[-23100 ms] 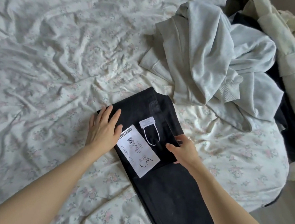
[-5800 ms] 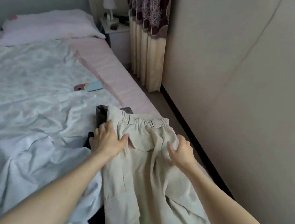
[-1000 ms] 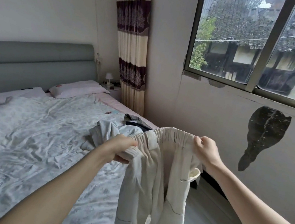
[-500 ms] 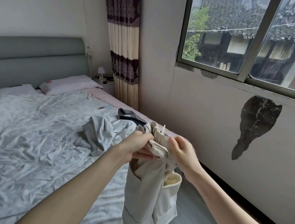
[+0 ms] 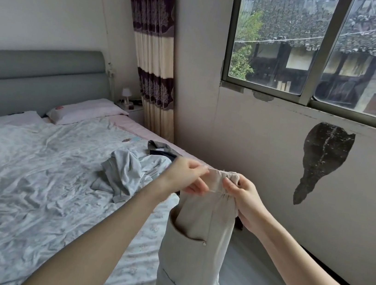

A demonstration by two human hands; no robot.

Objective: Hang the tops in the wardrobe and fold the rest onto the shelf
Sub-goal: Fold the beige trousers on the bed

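Head view: left hand (image 5: 186, 176), right hand (image 5: 242, 202) fingers pinching beige trousers (image 5: 198, 235) waistband, now drawn flat.

Only two arms and two hands of the person are in view. Both forearms are bare along their whole visible length; no sleeve shows on either one. The left hand (image 5: 185, 177) has no ring, no glove and no bracelet. The right hand (image 5: 242, 202) is bare as well, and its wrist carries no watch or band.
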